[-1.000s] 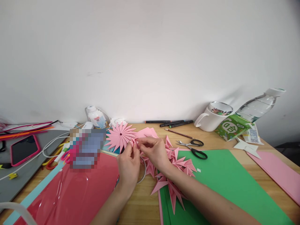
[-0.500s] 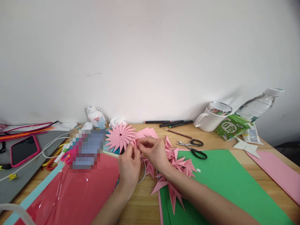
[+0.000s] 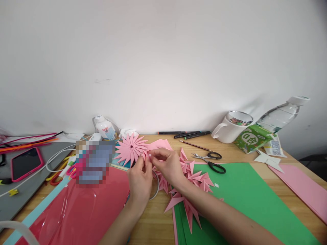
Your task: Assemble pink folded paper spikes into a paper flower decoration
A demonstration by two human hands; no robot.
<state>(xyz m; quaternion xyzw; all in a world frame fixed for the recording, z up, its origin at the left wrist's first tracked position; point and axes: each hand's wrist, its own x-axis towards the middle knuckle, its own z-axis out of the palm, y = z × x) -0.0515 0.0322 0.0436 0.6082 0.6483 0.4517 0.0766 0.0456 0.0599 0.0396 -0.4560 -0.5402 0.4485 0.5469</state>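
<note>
A small piece of folded pink paper (image 3: 144,154) is pinched between the fingertips of my left hand (image 3: 140,178). My right hand (image 3: 167,166) meets it from the right, thumb and forefinger closed on the same paper; most of the piece is hidden by my fingers. Just behind and to the left lies a pink pointed paper star wheel (image 3: 131,147) with a small hole in its centre. Several folded pink paper pieces (image 3: 189,204) lie in a pile under and beside my right forearm. Flat pink sheets (image 3: 163,144) show behind my hands.
Scissors (image 3: 211,161) lie at the edge of a green paper stack (image 3: 245,194). A white mug (image 3: 230,127), a green box (image 3: 251,137) and a tilted bottle (image 3: 281,114) stand at the right rear. Left are a red folder (image 3: 84,207) and a phone (image 3: 27,164).
My left hand has shifted very slightly left, and my right fingers are a touch higher. Both stay on the folded pink paper.
</note>
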